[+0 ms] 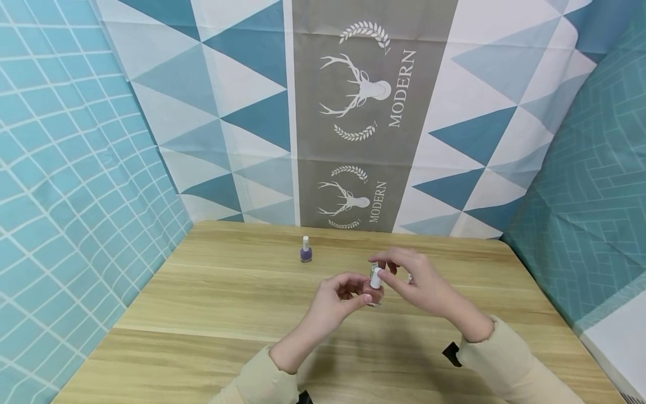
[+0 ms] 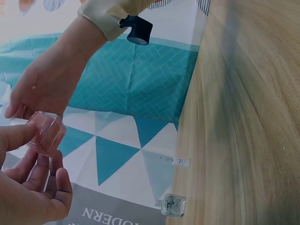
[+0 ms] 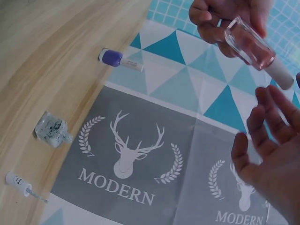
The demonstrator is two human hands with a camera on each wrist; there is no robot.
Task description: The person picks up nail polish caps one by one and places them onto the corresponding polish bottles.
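Note:
My left hand (image 1: 328, 300) holds a pink nail polish bottle (image 3: 248, 43) by its glass body, thumb on one side and fingers on the other, above the table. The bottle's white cap (image 1: 375, 278) points up and away in the head view. At that cap is my right hand (image 1: 416, 280), its thumb and fingertips on either side of the cap's end; the other fingers are spread loosely. A clear bottle with dark flecks (image 3: 50, 129) stands uncapped on the table behind. Beside it is a white cap with its brush (image 3: 18, 183).
A purple nail polish bottle (image 1: 305, 250) with a white cap stands farther back on the wooden table (image 1: 227, 292). Patterned cloth (image 1: 252, 112) hangs along the table's back edge, and tiled-pattern cloths (image 1: 75, 168) flank both sides.

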